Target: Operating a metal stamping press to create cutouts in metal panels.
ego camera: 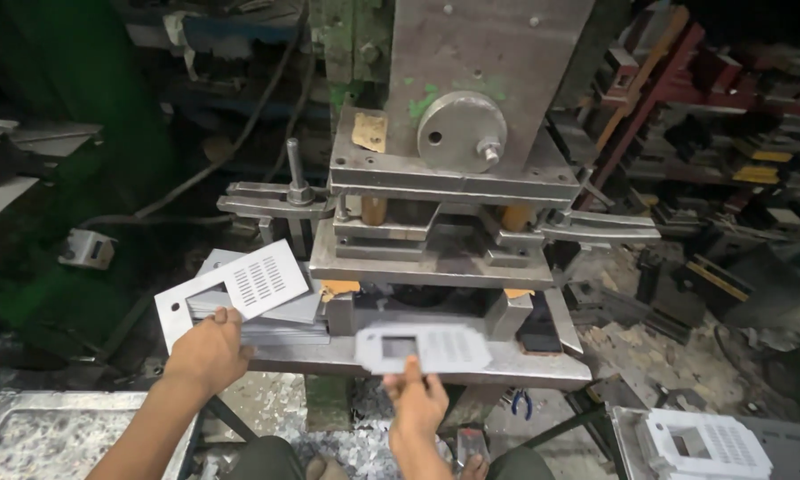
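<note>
Both hands work below the punch press [453, 178]. Right hand [415, 402] pinches a blurred stamped sheet-metal plate [424, 348] by its near edge, flat before the die bed [435, 267]. Left hand [209, 354] closes on a slotted blank [231, 289] by its lower edge, lifting it off the stack [280, 322] just beyond its fingers.

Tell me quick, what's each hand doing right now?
Left hand: closed on a slotted metal plate.
Right hand: closed on a punched metal plate.
</note>
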